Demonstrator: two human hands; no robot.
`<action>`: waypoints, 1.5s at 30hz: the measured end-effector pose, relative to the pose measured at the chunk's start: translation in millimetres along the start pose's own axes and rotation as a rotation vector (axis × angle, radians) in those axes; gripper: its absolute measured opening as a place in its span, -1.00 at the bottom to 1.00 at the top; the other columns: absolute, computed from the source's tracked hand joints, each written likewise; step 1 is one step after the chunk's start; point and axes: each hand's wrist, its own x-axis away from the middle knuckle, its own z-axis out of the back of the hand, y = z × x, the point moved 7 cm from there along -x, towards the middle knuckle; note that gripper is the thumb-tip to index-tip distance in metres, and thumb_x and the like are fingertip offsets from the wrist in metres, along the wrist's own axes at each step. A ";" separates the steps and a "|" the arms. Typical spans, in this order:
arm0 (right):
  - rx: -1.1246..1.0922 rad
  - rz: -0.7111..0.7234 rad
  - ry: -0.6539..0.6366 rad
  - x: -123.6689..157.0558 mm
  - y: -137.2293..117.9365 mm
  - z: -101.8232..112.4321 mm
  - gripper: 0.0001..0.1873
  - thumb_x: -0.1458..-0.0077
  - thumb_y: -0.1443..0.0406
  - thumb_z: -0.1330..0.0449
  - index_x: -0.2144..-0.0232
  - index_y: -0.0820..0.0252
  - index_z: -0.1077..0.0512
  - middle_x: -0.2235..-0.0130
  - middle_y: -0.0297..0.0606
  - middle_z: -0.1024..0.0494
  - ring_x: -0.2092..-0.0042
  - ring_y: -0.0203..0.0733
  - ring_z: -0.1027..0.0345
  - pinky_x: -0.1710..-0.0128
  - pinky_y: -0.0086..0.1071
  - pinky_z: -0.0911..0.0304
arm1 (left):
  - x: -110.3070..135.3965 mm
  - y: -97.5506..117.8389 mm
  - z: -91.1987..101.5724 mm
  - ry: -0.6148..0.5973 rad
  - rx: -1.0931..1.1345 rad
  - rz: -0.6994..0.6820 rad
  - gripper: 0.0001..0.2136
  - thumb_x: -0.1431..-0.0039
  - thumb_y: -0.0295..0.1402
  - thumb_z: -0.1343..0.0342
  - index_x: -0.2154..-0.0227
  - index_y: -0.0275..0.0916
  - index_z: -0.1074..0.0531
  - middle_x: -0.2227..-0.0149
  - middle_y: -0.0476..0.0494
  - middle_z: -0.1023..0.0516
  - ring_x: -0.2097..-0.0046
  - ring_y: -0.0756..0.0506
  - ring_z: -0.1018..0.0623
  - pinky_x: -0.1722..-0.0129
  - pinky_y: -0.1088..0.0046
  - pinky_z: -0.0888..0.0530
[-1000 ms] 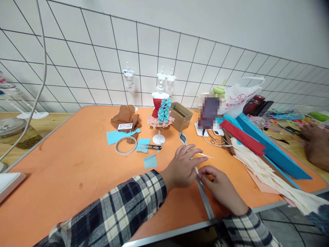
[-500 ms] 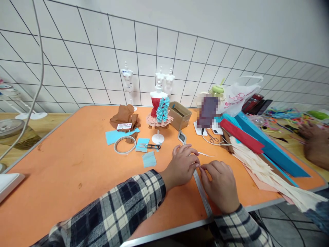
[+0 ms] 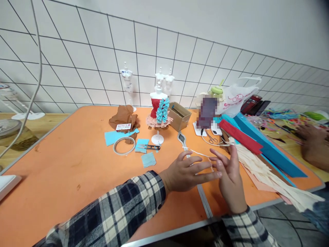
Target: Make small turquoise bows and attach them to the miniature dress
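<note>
My left hand [image 3: 191, 172] is open over the orange table [image 3: 79, 161], its fingers stretched to the right. Facing it, my right hand [image 3: 232, 183] has its fingers raised and spread, with its thumb by the left fingertips. A thin white strip [image 3: 196, 152] trails leftward from the right fingertips; whether any finger grips it I cannot tell. Beyond my hands stands a small dress form [image 3: 156, 96] in a red bodice with blue ruffles and a pink skirt. Thread snips [image 3: 153, 147] rest on a blue fabric piece, beside a roll of tape [image 3: 114, 148].
A cardboard box [image 3: 180, 118] stands behind the hands. Brown fabric [image 3: 123, 115] lies at the back left. Scissors [image 3: 212, 139], red fabric [image 3: 240, 137] and cream strips [image 3: 264, 168] lie to the right. Another person's hand [image 3: 312, 137] is at the far right.
My fingertips were pinched together half a second ago; now the fingers of both hands are spread. The right hand has turned upward, and more of the white strip shows.
</note>
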 end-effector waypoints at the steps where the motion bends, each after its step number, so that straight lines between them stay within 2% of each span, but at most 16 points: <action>1: 0.008 0.002 -0.002 -0.3 3.6 -0.4 -0.21 -0.19 0.07 -0.11 -0.36 -0.06 0.15 -0.19 -0.10 -0.35 -0.06 -0.05 -0.35 -0.02 -0.16 -0.28 | -0.1 -1.7 -0.5 0.000 0.009 0.020 -0.56 -0.30 -0.44 0.06 -0.17 0.15 -0.28 -0.06 0.02 -0.53 -0.08 -0.10 -0.38 -0.21 0.18 -0.02; 4: -0.079 -0.006 -0.046 0.5 10.7 -2.6 -0.22 -0.19 0.13 -0.11 -0.35 -0.03 0.15 -0.20 -0.07 -0.34 -0.18 -0.04 -0.25 -0.11 -0.12 -0.20 | 0.7 -20.1 -1.5 0.007 0.139 0.205 -0.61 -0.31 -0.27 0.01 -0.18 0.01 -0.29 -0.04 -0.11 -0.51 -0.08 -0.16 -0.38 -0.17 0.15 -0.13; 6: -0.148 0.023 -0.107 1.3 7.9 -6.3 -0.16 -0.19 0.16 -0.12 -0.36 -0.02 0.26 -0.17 -0.07 -0.39 -0.25 -0.05 -0.18 -0.20 -0.06 -0.07 | 2.8 -33.0 -3.0 0.016 0.285 0.338 -0.53 -0.27 -0.15 -0.03 -0.22 -0.07 -0.24 -0.07 -0.21 -0.45 -0.10 -0.20 -0.36 -0.15 0.15 -0.20; 9: -0.128 0.085 -0.151 0.3 -1.9 -12.7 -0.01 -0.12 0.17 -0.21 -0.36 0.01 0.35 -0.12 -0.07 -0.44 -0.29 -0.06 -0.12 -0.26 -0.02 0.04 | 4.4 -39.9 -6.5 0.019 0.492 0.410 -0.41 -0.25 -0.05 -0.02 -0.29 -0.10 -0.13 -0.15 -0.27 -0.34 -0.19 -0.23 -0.28 -0.19 0.11 -0.20; 13: -0.120 0.059 -0.071 -8.3 -6.6 -18.9 0.03 -0.07 0.17 -0.28 -0.36 0.06 0.29 0.09 -0.15 -0.56 -0.10 -0.07 -0.37 -0.20 -0.07 -0.09 | 3.9 -39.0 -11.3 -0.003 0.706 0.425 -0.36 -0.25 0.03 0.04 -0.32 -0.09 -0.05 -0.22 -0.28 -0.27 -0.26 -0.22 -0.21 -0.25 0.09 -0.15; 16: -0.092 0.015 0.002 -15.4 -5.5 -20.8 0.02 -0.03 0.16 -0.31 -0.36 0.11 0.19 0.24 -0.24 -0.60 0.04 -0.09 -0.46 -0.15 -0.09 -0.15 | 3.1 -41.4 -12.1 0.041 0.845 0.461 -0.36 -0.22 0.08 0.03 -0.29 -0.11 -0.14 -0.18 -0.28 -0.33 -0.24 -0.23 -0.26 -0.25 0.08 -0.15; 18: -0.105 -0.038 0.005 -17.9 -2.5 -23.5 0.01 -0.02 0.15 -0.32 -0.35 0.12 0.14 0.32 -0.30 -0.60 0.09 -0.11 -0.47 -0.11 -0.11 -0.19 | 4.9 -48.6 -12.0 0.135 0.945 0.553 -0.42 -0.19 0.08 -0.02 -0.16 -0.15 -0.35 -0.13 -0.30 -0.38 -0.20 -0.24 -0.31 -0.24 0.10 -0.18; 20: -0.177 -0.114 -0.059 -17.3 1.7 -30.9 0.03 0.01 0.14 -0.34 -0.35 0.15 0.13 0.38 -0.35 -0.59 0.15 -0.13 -0.48 -0.06 -0.13 -0.23 | 9.5 -57.1 -15.6 0.233 1.075 0.693 -0.54 -0.15 0.02 -0.12 0.05 -0.21 -0.53 -0.07 -0.32 -0.42 -0.16 -0.24 -0.37 -0.21 0.15 -0.24; 23: -0.305 -0.226 -0.174 -10.3 5.8 -44.9 0.07 0.04 0.13 -0.37 -0.35 0.21 0.13 0.43 -0.38 -0.57 0.27 -0.16 -0.46 0.07 -0.19 -0.30 | 18.7 -65.7 -27.4 0.323 1.280 0.905 -0.72 -0.04 -0.12 -0.27 0.33 -0.25 -0.61 0.01 -0.28 -0.48 -0.08 -0.23 -0.44 -0.10 0.22 -0.34; 25: -0.337 -0.263 -0.220 -4.8 6.5 -51.8 0.07 0.05 0.14 -0.37 -0.35 0.21 0.11 0.44 -0.39 -0.56 0.34 -0.19 -0.44 0.14 -0.23 -0.32 | 24.5 -69.4 -34.4 0.361 1.364 1.001 -0.77 0.01 -0.19 -0.31 0.38 -0.26 -0.59 0.10 -0.23 -0.53 0.01 -0.20 -0.48 -0.04 0.24 -0.36; 28: -0.293 -0.255 -0.275 1.0 6.9 -57.1 0.03 0.01 0.14 -0.34 -0.34 0.20 0.13 0.46 -0.40 -0.54 0.40 -0.18 -0.44 0.19 -0.22 -0.35 | 30.9 -75.6 -38.9 0.385 1.372 1.064 -0.78 0.00 -0.25 -0.28 0.31 -0.26 -0.56 0.22 -0.16 -0.57 0.11 -0.13 -0.50 0.01 0.29 -0.37; 31: -0.054 -0.127 -0.242 0.0 4.3 -48.2 -0.05 -0.08 0.15 -0.25 -0.35 0.18 0.18 0.41 -0.35 -0.56 0.33 -0.11 -0.48 0.15 -0.16 -0.34 | 33.7 -82.4 -35.1 0.389 1.294 1.070 -0.76 -0.12 -0.20 -0.14 0.26 -0.26 -0.53 0.22 -0.15 -0.56 0.14 -0.10 -0.49 0.08 0.35 -0.37; 35: 0.459 0.253 -0.160 -1.7 -17.7 -32.1 -0.17 -0.17 0.26 -0.12 -0.36 0.14 0.21 0.27 -0.27 -0.58 0.15 -0.05 -0.48 0.00 -0.06 -0.28 | 25.3 -80.8 -27.9 0.252 1.185 0.981 -0.63 -0.18 -0.08 -0.05 0.48 -0.29 -0.54 0.39 -0.14 -0.54 0.24 -0.12 -0.48 0.10 0.33 -0.35; 39: 0.818 0.591 -0.205 6.8 -39.7 -35.5 -0.27 -0.22 0.36 -0.03 -0.36 0.15 0.16 0.30 -0.32 -0.57 0.18 -0.08 -0.47 -0.23 0.14 0.07 | 16.1 -72.5 -25.3 0.137 1.086 0.886 -0.67 -0.11 -0.11 -0.15 0.56 -0.28 -0.53 0.42 -0.12 -0.51 0.30 -0.11 -0.47 0.17 0.36 -0.37; 42: 0.937 0.686 -0.223 11.8 -48.4 -39.1 -0.30 -0.25 0.38 0.00 -0.35 0.16 0.17 0.32 -0.33 -0.57 0.22 -0.12 -0.46 -0.25 0.15 0.13 | 13.3 -69.0 -25.1 0.113 1.024 0.843 -0.77 -0.06 -0.21 -0.21 0.56 -0.27 -0.51 0.42 -0.11 -0.50 0.29 -0.10 -0.47 0.19 0.38 -0.38; 45: 0.971 0.699 -0.214 14.0 -53.3 -40.1 -0.29 -0.25 0.38 -0.01 -0.36 0.15 0.18 0.30 -0.32 -0.57 0.22 -0.14 -0.45 -0.25 0.15 0.16 | 11.5 -67.5 -24.7 0.098 0.975 0.799 -0.85 -0.03 -0.32 -0.23 0.56 -0.25 -0.49 0.41 -0.09 -0.50 0.27 -0.10 -0.48 0.14 0.38 -0.38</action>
